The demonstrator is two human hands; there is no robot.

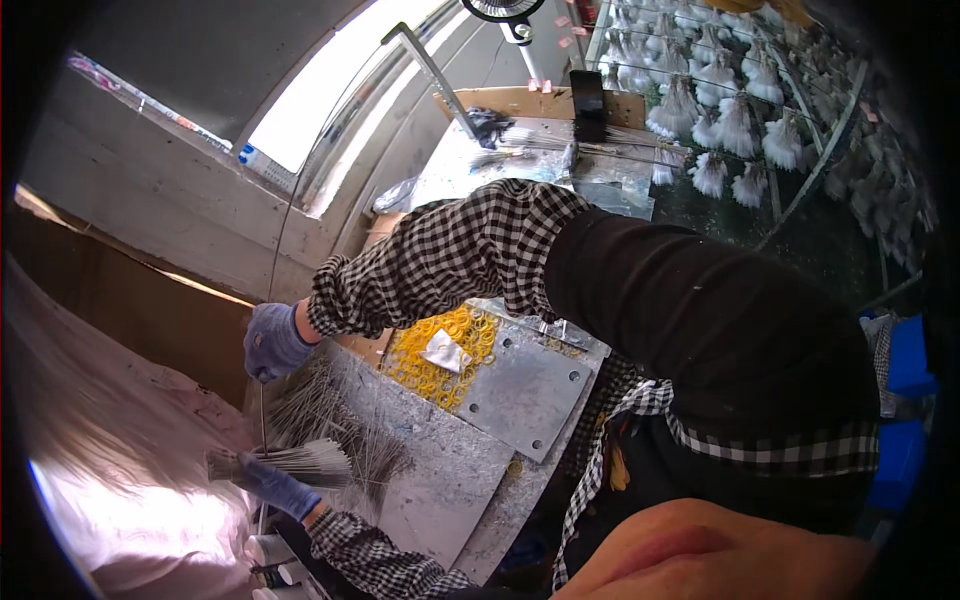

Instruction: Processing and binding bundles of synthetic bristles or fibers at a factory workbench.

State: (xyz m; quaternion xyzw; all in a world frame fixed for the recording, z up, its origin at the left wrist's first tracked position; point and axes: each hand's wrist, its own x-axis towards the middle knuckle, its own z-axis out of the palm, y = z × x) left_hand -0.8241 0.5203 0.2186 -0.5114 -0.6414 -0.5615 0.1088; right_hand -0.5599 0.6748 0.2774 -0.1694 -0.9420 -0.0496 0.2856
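My left hand (282, 488), in a purple-grey knit glove, is closed round a bundle of thin pale strands (325, 458) that fans out toward the worktable. Above it in the picture, my right hand (277, 342), gloved the same way, makes a fist at the top of a thin metal rod (264, 410). That rod runs down toward the bundle and the left hand; whether it touches them cannot be made out. Loose thin wire-like strands (340, 420) lie spread on the table beside the bundle. My right arm in a checked sleeve crosses over the table.
Yellow rings (415, 365) lie heaped with a crumpled white paper (445, 350) on top. Beside them is a grey metal plate (525, 390) with holes. Pale cloth (130, 430) hangs at the left. White fibre tufts (735, 125) hang on a rack at the far right. A fan (503, 8) stands behind.
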